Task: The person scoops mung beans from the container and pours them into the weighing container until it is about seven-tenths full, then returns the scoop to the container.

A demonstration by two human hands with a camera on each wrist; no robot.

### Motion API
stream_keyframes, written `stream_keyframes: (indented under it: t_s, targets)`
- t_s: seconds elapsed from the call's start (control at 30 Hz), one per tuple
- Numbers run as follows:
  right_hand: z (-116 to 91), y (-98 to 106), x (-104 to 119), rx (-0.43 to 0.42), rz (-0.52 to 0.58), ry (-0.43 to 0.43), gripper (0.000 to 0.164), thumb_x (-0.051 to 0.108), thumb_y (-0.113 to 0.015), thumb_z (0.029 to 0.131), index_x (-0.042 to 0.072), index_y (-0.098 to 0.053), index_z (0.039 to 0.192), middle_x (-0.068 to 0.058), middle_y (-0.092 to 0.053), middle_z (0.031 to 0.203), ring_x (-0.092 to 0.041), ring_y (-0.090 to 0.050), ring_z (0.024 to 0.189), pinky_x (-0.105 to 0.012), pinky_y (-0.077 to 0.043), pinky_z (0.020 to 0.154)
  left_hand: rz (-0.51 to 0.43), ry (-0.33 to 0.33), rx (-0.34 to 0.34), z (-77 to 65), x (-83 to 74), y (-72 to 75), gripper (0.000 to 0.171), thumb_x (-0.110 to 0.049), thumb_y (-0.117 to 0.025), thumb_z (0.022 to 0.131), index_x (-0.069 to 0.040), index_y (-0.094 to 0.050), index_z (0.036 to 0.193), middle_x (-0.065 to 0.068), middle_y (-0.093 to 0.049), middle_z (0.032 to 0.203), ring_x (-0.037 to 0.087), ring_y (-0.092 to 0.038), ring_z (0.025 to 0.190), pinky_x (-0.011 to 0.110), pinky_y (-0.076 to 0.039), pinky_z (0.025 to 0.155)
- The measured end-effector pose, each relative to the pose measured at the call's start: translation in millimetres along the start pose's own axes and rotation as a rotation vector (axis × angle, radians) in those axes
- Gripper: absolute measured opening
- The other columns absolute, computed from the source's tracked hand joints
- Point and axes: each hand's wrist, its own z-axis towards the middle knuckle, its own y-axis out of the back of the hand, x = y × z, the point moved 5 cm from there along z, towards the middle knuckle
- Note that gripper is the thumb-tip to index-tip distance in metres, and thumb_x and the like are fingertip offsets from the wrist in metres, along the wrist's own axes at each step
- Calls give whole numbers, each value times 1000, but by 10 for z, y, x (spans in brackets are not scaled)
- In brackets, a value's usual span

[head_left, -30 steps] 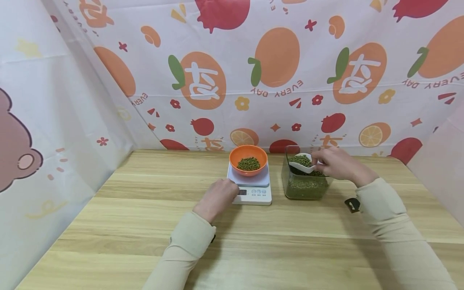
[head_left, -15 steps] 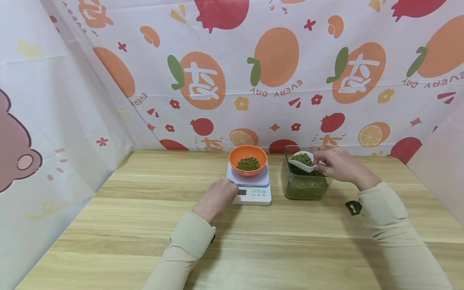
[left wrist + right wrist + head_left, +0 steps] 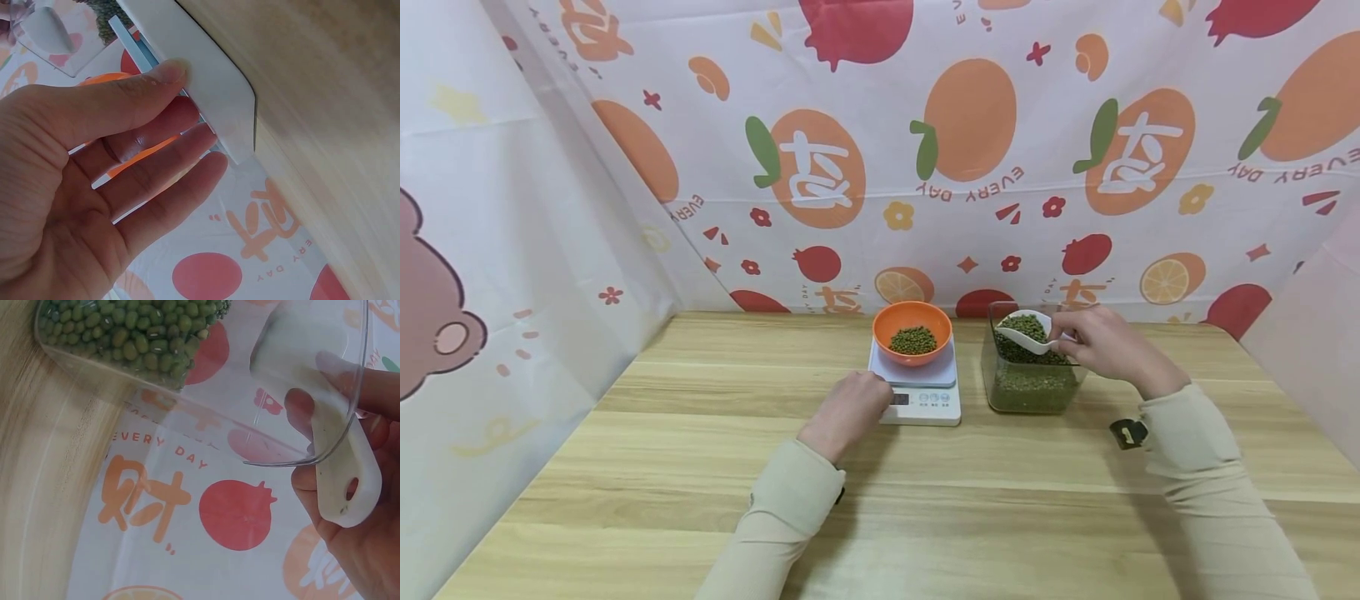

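At the front left corner of a white kitchen scale [image 3: 934, 413], my left hand [image 3: 846, 412] holds the edge between thumb and fingers; the left wrist view shows the thumb on the scale's white side [image 3: 219, 94]. An orange bowl [image 3: 897, 318] stands on the weighing plate with mung beans [image 3: 913, 340] inside. My right hand [image 3: 1102, 343] grips a white scoop [image 3: 1026, 342] by its handle [image 3: 350, 481]. The scoop, heaped with mung beans, is tilted over the opening of a clear container [image 3: 1034, 402], which is partly filled with mung beans.
The scale and the container stand side by side near the back of a wood-grain table [image 3: 985, 508]. A fruit-print curtain [image 3: 880, 167] hangs close behind them, and another white curtain [image 3: 550, 292] covers the left side.
Inside the container's mouth, the scoop has risen slightly and tipped back, showing more beans in it. My left hand, the scale and the bowl keep their places.
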Motion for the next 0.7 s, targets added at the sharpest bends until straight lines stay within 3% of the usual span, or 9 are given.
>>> stream_keyframes:
  t_s: [0.7]
  targets:
    - [-92, 27, 25, -98, 36, -35, 14, 3, -64, 78, 14, -57, 74, 6, -47, 58, -11, -41, 53, -32, -36, 49, 0, 19, 12, 2, 1, -9, 14, 10, -63, 69, -4, -63, 66, 6, -57, 57, 15, -47, 49, 29, -44, 44]
